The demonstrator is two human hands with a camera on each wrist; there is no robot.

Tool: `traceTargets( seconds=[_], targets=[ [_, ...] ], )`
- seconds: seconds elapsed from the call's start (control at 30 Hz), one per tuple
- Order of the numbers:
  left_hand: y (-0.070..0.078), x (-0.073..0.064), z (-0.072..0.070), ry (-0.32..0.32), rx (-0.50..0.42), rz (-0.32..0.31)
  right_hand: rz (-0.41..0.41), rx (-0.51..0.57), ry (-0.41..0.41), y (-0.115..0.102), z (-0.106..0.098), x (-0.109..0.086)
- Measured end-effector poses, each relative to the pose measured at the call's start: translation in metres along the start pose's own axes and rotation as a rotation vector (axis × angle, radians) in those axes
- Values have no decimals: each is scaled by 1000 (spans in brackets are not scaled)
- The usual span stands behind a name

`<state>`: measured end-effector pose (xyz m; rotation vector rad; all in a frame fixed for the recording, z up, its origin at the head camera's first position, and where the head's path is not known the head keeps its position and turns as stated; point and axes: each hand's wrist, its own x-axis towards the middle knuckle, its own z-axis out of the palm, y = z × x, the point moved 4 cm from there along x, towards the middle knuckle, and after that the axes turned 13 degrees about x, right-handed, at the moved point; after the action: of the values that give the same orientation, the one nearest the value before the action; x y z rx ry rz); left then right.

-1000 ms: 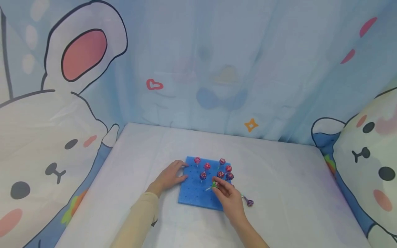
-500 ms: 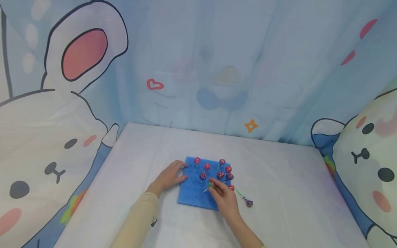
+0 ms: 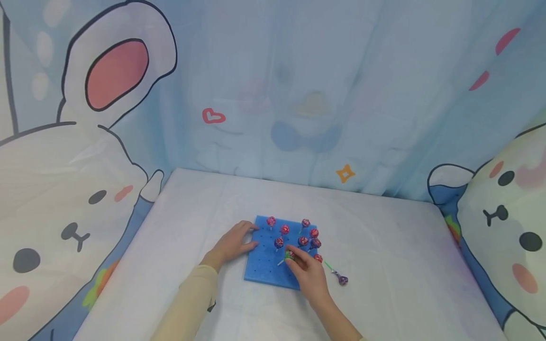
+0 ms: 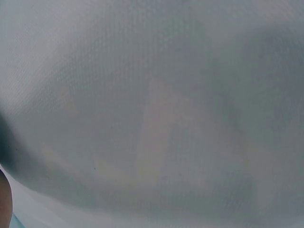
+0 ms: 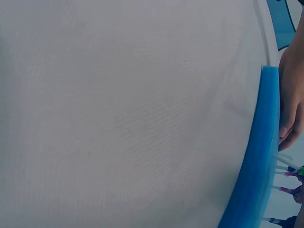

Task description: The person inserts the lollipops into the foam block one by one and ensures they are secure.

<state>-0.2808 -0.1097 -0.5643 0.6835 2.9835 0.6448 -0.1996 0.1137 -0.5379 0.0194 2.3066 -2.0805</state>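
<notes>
A blue foam board (image 3: 264, 270) with rows of small holes lies on the white table (image 3: 384, 246). Several red and purple lollipops (image 3: 304, 233) stand upright in its far right part. My right hand (image 3: 304, 270) pinches a green-wrapped lollipop (image 3: 289, 255) by its head, its white stick slanting down to the left over the board. My left hand (image 3: 234, 244) rests with relaxed fingers on the board's left edge. One purple lollipop with a green stick (image 3: 339, 277) lies loose on the table right of the board. The board's edge (image 5: 259, 156) shows in the right wrist view.
A printed cloth backdrop with cartoon rabbits (image 3: 85, 156) walls in the table on three sides. The left wrist view shows only blurred white cloth (image 4: 152, 114).
My right hand has shifted slightly left and toward the board's middle with the green lollipop. The left hand has stayed in place.
</notes>
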Motion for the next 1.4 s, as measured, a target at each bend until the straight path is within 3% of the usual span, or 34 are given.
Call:
traceTargets(
  seconds=[0.2, 0.33, 0.63, 1.0, 1.4],
  targets=[
    [-1, 1, 1, -9, -3, -8, -36, -47, 14, 1, -1, 0],
    [-2, 1, 2, -9, 8, -12, -43, -23, -6, 1, 1, 1],
    [-2, 1, 1, -6, 7, -6, 10, 92, -26, 7, 6, 2],
    [-3, 1, 2, -3, 5, -1, 58, 104, 53, 7, 6, 4],
    [-3, 2, 4, -12, 1, -9, 154, 181, 25, 18, 10, 3]
  ],
)
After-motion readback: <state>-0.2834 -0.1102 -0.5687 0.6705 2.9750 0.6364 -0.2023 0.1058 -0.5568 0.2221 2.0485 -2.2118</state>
